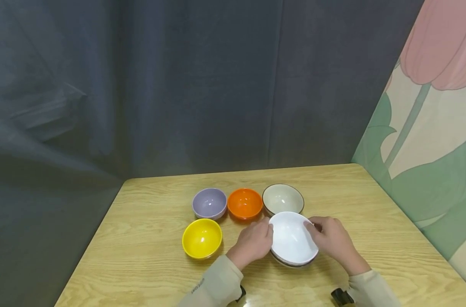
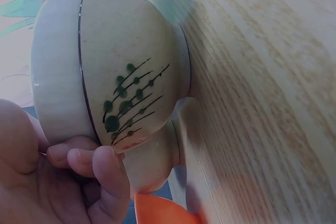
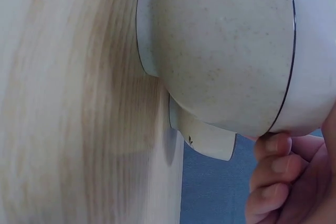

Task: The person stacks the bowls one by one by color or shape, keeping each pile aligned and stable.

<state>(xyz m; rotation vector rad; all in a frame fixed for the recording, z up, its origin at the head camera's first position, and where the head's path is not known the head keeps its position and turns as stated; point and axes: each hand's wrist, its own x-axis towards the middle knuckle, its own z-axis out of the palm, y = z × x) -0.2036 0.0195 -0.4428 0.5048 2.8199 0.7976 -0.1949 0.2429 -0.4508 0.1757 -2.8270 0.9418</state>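
A white bowl (image 1: 293, 238) sits nested in a cream bowl (image 2: 131, 72) with a dark rim line and green dotted sprigs on its side. My left hand (image 1: 256, 239) grips the white bowl's left side, its curled fingers (image 2: 111, 166) right at the line where the two bowls meet. On the opposite side my right hand (image 1: 334, 238) holds the white bowl, thumb over the rim and fingertips (image 3: 275, 144) below it. In both wrist views the cream bowl's foot is down at the wooden table (image 1: 148, 256).
Behind the nested pair stands another cream bowl (image 1: 282, 198) with a dark rim. An orange bowl (image 1: 244, 204) and a purple bowl (image 1: 209, 204) line up to its left, with a yellow bowl (image 1: 202, 238) in front of the purple one. A dark curtain (image 1: 217, 85) hangs behind the table.
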